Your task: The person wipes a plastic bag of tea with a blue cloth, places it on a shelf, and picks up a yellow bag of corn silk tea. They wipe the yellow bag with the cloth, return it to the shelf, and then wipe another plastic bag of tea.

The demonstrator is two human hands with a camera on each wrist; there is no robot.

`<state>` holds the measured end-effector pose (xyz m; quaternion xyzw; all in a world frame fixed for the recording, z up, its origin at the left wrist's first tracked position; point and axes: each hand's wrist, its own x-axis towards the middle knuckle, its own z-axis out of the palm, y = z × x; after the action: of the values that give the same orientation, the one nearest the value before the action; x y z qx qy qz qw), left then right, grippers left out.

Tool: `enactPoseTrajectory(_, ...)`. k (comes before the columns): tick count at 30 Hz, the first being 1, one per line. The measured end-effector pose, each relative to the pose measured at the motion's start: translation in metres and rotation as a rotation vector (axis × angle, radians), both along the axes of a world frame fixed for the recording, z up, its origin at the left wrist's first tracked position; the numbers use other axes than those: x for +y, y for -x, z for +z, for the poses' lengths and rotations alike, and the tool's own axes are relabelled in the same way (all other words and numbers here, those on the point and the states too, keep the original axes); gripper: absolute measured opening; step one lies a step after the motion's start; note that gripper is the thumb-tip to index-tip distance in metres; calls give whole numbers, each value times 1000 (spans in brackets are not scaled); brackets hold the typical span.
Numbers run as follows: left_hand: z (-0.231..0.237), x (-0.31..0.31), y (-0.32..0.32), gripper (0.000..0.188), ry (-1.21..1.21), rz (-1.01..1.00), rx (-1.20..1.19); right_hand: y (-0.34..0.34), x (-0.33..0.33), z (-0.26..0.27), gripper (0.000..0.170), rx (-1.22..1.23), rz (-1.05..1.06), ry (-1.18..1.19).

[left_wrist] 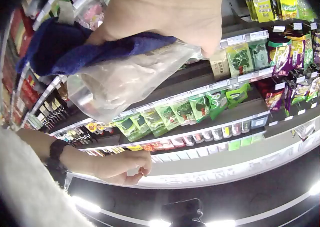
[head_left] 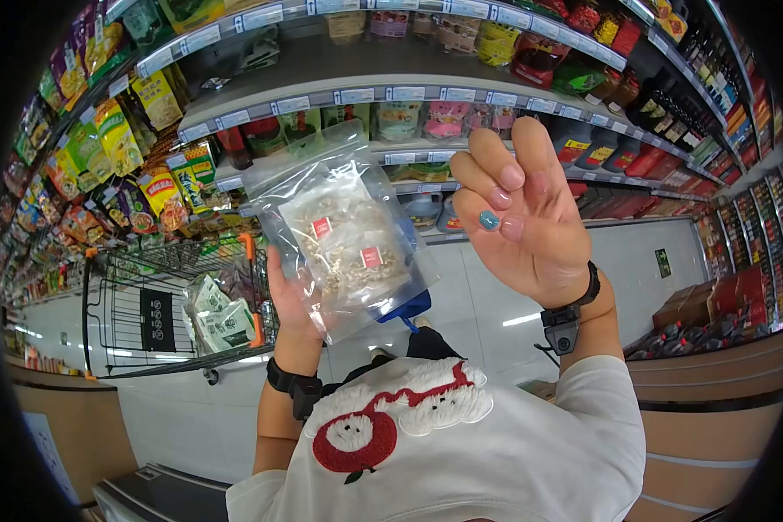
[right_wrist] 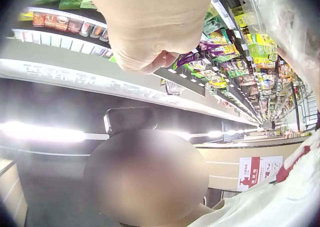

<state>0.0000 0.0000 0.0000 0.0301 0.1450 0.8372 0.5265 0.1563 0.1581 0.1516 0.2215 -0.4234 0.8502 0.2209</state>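
Shelving [head_left: 296,74] runs beyond the fingers of the left hand [head_left: 297,300] and right hand [head_left: 526,209]. Wire cart [head_left: 157,320] sits to the left of the left fingers, packs [head_left: 224,317] inside. Clear zip bag [head_left: 344,230] is gripped by the left hand, held up; most of those fingers are hidden behind it. Right fingers: curled in toward the thumb, no item seen in them, right of the bag and apart from it. Blue cloth [head_left: 409,306] also at the left fingers, against the bag's back. Pale sachets [head_left: 348,270] in the bag, red labels [head_left: 371,257] on them.
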Motion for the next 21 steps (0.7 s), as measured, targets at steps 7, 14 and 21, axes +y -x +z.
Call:
enactPoseTrajectory(7,2,0,0,76,-31,-27,10,1,-1,0,33,4,3,5)
enactPoseTrajectory(14,10,-11,-2,73,-79,35,130,26,32,-66,27,-101,-758,-850)
enactPoseTrajectory(21,-2,-9,9,51,-54,250,262,25,21,-128,24,-866,-224,-463)
